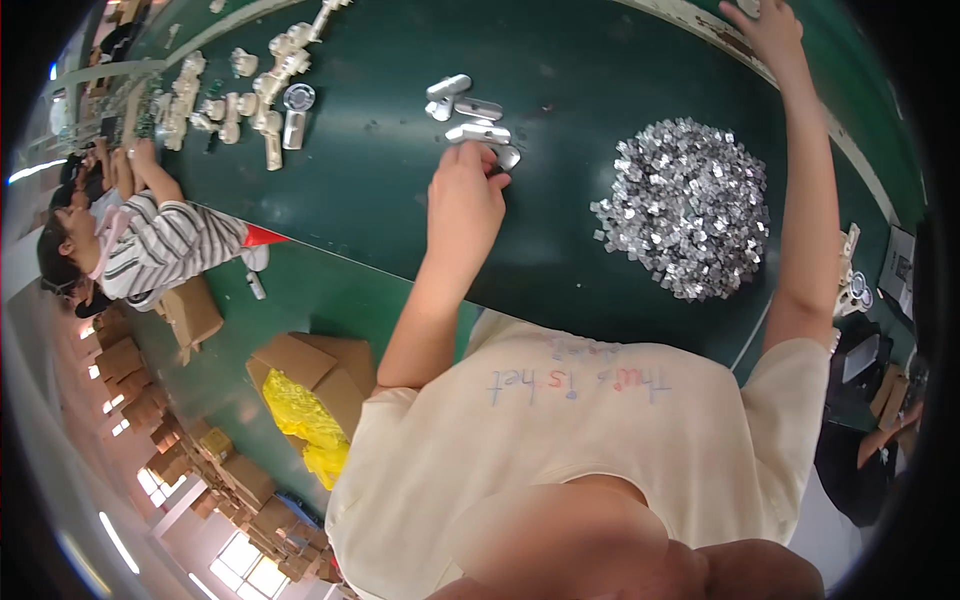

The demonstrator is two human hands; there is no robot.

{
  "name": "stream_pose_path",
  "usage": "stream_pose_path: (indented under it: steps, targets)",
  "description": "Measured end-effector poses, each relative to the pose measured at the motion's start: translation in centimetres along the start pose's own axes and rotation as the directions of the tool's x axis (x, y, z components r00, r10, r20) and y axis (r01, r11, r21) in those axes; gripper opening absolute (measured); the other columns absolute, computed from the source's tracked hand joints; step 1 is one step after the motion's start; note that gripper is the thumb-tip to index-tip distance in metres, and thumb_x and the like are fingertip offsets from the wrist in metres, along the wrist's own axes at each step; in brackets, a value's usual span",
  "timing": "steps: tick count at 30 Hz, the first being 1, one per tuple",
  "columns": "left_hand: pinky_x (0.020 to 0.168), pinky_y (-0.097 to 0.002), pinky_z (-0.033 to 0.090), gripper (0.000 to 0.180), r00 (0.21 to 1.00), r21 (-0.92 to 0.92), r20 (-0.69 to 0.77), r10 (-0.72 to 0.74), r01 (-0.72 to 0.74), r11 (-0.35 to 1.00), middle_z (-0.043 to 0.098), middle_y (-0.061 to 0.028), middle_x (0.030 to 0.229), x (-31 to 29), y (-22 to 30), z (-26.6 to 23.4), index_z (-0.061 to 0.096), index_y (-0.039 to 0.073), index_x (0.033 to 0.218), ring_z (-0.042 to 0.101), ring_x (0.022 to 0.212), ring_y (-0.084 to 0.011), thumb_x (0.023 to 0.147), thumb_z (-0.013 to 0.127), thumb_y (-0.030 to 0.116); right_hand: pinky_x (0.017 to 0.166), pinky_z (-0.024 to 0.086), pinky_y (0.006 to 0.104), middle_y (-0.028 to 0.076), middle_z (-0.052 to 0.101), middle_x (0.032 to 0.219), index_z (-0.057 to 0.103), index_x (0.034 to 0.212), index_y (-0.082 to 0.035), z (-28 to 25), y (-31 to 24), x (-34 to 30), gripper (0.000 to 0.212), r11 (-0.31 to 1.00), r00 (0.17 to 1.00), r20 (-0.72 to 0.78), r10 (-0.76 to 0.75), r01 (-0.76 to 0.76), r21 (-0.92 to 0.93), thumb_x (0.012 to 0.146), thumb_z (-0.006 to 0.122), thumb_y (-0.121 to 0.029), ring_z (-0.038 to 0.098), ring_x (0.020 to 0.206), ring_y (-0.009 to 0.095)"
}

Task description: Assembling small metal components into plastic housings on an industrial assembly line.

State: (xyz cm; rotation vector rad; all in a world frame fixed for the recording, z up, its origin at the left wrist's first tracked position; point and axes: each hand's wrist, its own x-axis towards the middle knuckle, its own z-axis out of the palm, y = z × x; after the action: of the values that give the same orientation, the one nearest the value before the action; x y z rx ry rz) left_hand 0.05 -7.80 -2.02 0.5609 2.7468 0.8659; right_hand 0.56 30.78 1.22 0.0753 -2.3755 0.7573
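Note:
My left hand (466,190) rests at the table with thumb and fingers closed at a rounded silver metal piece (509,157). Just beyond the fingertips lie several elongated silver metal pieces, among them an upper one (448,86), a middle one (479,108) and a lower one (478,132). Far out at the upper right, my right hand (775,35) reaches past the table's pale edge strip. Between its thumb and fingers shows a small pale piece (748,8); the picture's rim cuts off the fingertips.
A heap of small shiny metal pieces (688,208) covers the right of the dark green table (370,190). Cream-coloured parts (270,85) lie at the far left. Another person (150,235) sits along the left. A cardboard box (300,360) with yellow plastic (300,410) stands on the floor.

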Motion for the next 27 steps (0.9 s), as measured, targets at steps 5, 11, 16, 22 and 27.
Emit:
stream_pose_path:
  steps: [5,11,16,22,27]
  targets:
    - [0.062,-0.031,0.048,0.019,0.996,0.006,0.066,0.062,-0.063,0.998,0.059,-0.012,0.076,0.7,0.8,0.3,0.059,-0.001,0.084,0.058,0.063,-0.0227,0.069,0.07,0.003,0.067,0.046,0.036,0.013,0.057,0.084,0.057,0.091,-0.004,-1.2,-10.8,-8.3,0.028,0.906,0.753,0.518,0.406,-0.261,-0.332,0.068,0.072,-0.011,0.057,0.077,0.028]
    - [0.063,-0.0262,0.05,0.019,0.952,-0.542,0.291,0.1,0.078,0.837,0.062,-0.0064,0.082,1.9,5.5,1.0,0.063,0.0,0.094,0.06,0.071,-0.0124,0.075,0.066,-0.003,0.069,0.044,0.0383,0.011,0.057,0.08,0.06,0.085,-0.003,-1.5,-13.4,-13.4,0.014,0.822,0.735,0.374,0.566,-0.464,-0.331,0.072,0.064,-0.003,0.057,0.079,0.029]
    - [0.068,-0.0226,0.052,0.035,0.915,-0.823,0.31,0.258,0.122,0.555,0.062,-0.0061,0.085,0.4,8.5,-0.3,0.056,0.003,0.113,0.06,0.074,-0.0108,0.079,0.061,-0.006,0.07,0.045,0.0368,0.01,0.059,0.079,0.064,0.081,-0.002,-2.4,-13.5,-14.3,0.007,0.86,0.836,0.255,0.486,-0.406,-0.309,0.073,0.063,-0.004,0.056,0.078,0.027]
    - [0.068,-0.0295,0.055,0.031,0.924,-0.895,0.273,0.268,0.143,0.422,0.063,-0.0125,0.083,-0.2,9.7,0.1,0.053,-0.005,0.112,0.064,0.075,-0.0187,0.082,0.056,-0.007,0.064,0.047,0.0259,0.009,0.062,0.082,0.065,0.098,-0.003,-3.6,-14.4,-14.2,0.02,0.868,0.847,0.204,0.491,-0.494,-0.04,0.08,0.06,0.002,0.062,0.073,0.018]
    - [0.066,-0.0291,0.055,0.015,0.927,-0.905,0.296,0.231,0.195,0.377,0.063,-0.0134,0.083,-0.4,10.7,0.8,0.055,-0.005,0.1,0.065,0.071,-0.0202,0.086,0.055,-0.001,0.067,0.051,0.0231,0.01,0.065,0.087,0.06,0.105,0.004,-4.6,-15.9,-13.7,0.025,0.381,0.759,0.326,0.564,-0.589,0.713,0.08,0.061,0.006,0.064,0.081,0.014]
